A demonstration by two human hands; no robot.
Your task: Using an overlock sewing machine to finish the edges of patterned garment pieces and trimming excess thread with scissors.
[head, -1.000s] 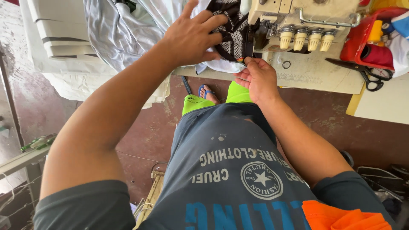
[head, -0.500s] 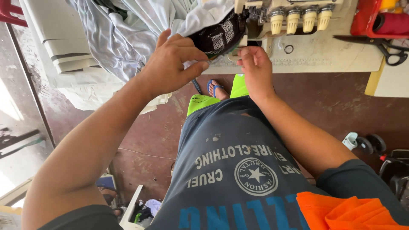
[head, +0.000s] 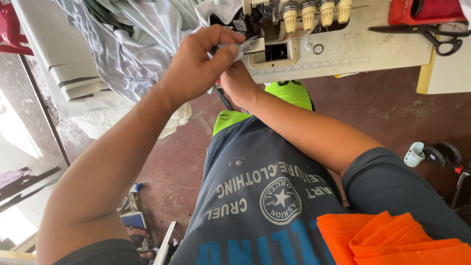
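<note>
Both hands at the sewing machine, fabric held at its front edge.

Head view: my left hand (head: 196,66) is closed, pinching a small strip of grey fabric (head: 230,47) just in front of the sewing machine (head: 294,29). My right hand (head: 235,81) sits beneath it, grip hidden; I cannot tell its state. I judge feeding not yet begun. Scissors (head: 431,37) lie right of the machine on the desk (head: 363,49).

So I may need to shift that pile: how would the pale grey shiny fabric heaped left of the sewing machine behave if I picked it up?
The pale grey shiny fabric would probably be floppy: it lies in soft folds and drapes over the table's edge. Its sheen suggests it may slip through fingers. It looks thin, so likely light, though the heap could trail and snag.
</note>
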